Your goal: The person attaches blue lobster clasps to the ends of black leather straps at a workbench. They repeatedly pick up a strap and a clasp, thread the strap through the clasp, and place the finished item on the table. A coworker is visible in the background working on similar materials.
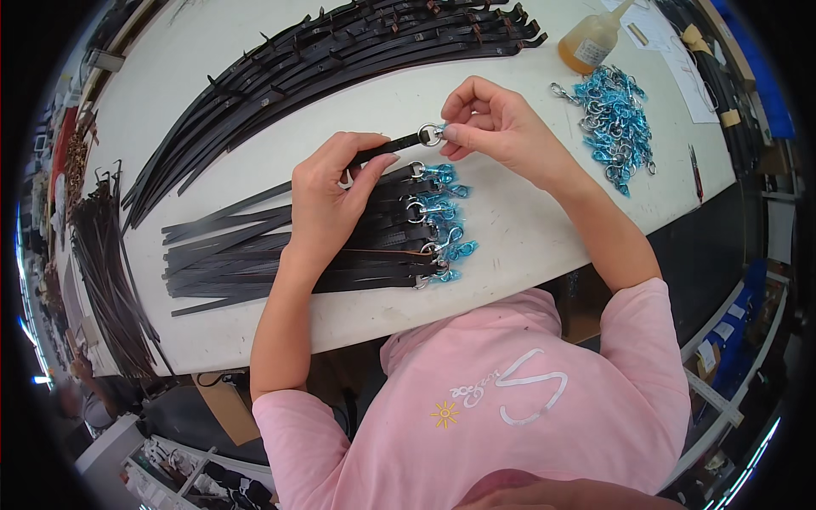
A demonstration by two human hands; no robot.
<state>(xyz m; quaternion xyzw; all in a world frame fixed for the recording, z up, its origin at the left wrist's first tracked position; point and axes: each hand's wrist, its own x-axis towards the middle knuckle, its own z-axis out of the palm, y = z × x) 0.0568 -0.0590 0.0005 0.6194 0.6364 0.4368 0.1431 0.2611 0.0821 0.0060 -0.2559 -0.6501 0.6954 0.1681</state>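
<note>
Near the table's middle, my left hand (330,187) pinches a narrow black strap (406,143) between thumb and fingers, close to its end. A silver metal ring (422,134) sits at that strap end. My right hand (497,127) is closed at the ring, thumb against fingers, on a snap hook mostly hidden by them; a bit of blue wrapping shows there. Below my left hand lies a stack of black straps (229,259). Silver snap hooks in blue film (442,211) are attached along the right ends of this stack.
Many black straps (280,93) spread across the back of the white table (527,204). At the right are a heap of blue-wrapped snap hooks (614,119), an amber glue bottle (589,42) and a thin pointed tool (696,174). More thin straps (110,272) hang over the left edge.
</note>
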